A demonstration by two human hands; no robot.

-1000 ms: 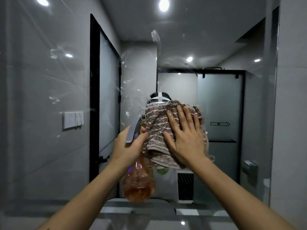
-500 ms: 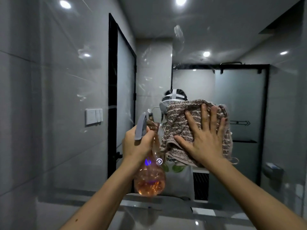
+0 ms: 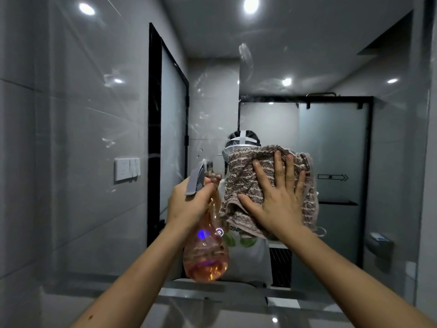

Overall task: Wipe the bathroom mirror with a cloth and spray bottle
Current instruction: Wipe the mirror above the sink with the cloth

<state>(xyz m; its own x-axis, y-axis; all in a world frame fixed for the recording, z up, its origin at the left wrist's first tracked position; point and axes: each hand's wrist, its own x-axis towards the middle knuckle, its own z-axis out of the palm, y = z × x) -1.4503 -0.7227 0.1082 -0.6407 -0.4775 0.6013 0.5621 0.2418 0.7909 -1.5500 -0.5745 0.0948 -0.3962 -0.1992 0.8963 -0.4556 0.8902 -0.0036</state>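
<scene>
The bathroom mirror (image 3: 295,55) fills most of the view and carries smears and droplet streaks left of centre. My right hand (image 3: 276,197) lies flat, fingers spread, and presses a brown-and-beige striped cloth (image 3: 243,181) against the glass near the middle. My left hand (image 3: 189,204) grips the neck of a clear spray bottle (image 3: 205,254) with orange liquid and a grey trigger head, held just left of the cloth and close to the mirror.
A glossy counter (image 3: 212,311) runs along the bottom under my arms. Grey wall tiles (image 3: 14,162) border the mirror on the left. The reflection shows a black-framed door, a shower enclosure, a wall switch and ceiling lights.
My right hand has slid the cloth to the right across the mirror. The bottle stays beside it in my left hand, and my view has shifted.
</scene>
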